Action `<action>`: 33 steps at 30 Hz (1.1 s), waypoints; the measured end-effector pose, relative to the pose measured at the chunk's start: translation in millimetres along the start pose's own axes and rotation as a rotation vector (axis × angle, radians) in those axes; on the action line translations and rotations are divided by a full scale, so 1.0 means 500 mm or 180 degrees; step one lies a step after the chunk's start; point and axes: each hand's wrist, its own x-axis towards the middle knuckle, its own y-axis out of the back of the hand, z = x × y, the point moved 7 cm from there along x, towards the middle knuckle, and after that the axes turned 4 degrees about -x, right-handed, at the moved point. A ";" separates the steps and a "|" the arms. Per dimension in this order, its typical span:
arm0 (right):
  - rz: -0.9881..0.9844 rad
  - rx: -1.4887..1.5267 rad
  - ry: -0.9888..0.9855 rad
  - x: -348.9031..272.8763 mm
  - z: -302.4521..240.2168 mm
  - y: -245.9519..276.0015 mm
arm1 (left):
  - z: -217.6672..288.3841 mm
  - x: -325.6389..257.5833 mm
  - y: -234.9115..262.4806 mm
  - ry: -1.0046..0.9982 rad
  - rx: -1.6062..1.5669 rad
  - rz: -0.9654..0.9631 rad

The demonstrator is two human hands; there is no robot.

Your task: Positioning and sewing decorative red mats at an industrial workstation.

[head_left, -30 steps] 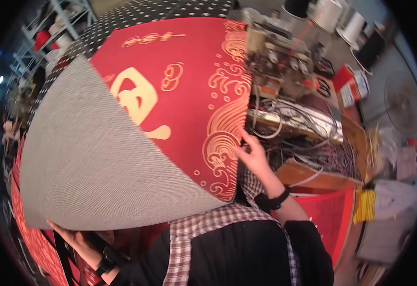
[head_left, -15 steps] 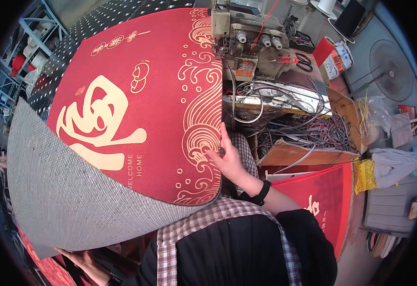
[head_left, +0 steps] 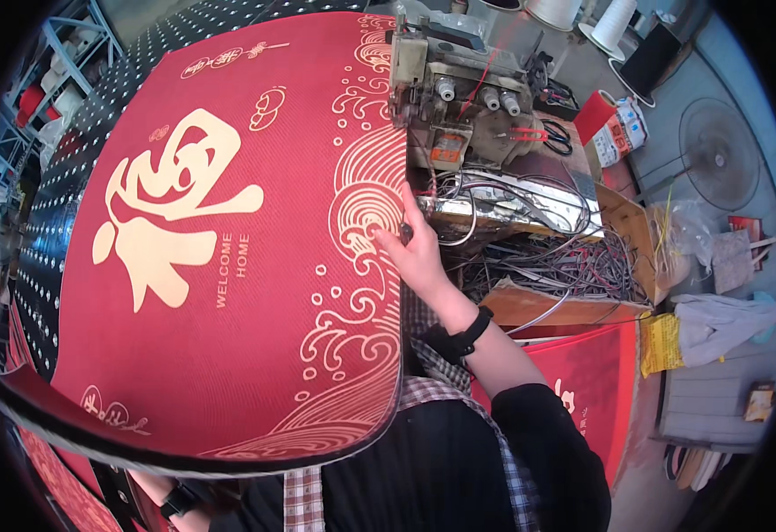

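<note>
A large red floor mat with cream characters and a wave pattern spreads before me, its printed face up and its near-left edge curled upward. The far end of its right edge sits at an industrial sewing machine. My right hand grips that right edge partway along, thumb on top. A small dark bit shows at the hand, too little to identify. From the lower left comes my left hand, mostly covered by the curled near edge; its fingers are hidden.
Right of the mat, a cardboard box holds tangled dark trimmings. More red mats stand below it. Red-handled scissors lie by the machine. Thread cones and a fan are farther right. A black studded table supports the mat.
The folded-over near-left corner, grey backing showing before, has flipped open, exposing the whole printed face. My right hand has moved slightly farther away, still on the edge. My left fingers are now hidden.
</note>
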 end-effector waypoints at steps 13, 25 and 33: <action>0.0183 -0.0664 0.0332 0.014 -0.019 0.011 | -0.068 0.090 0.011 0.0041 -0.0162 -0.0722; -0.0959 0.0775 0.0312 -0.199 -0.099 -0.067 | -0.031 0.061 0.058 -0.0437 -0.0092 -0.1120; -0.0572 0.0348 0.0241 -0.181 -0.046 -0.045 | -0.019 -0.022 0.017 -0.0069 -0.0316 -0.1091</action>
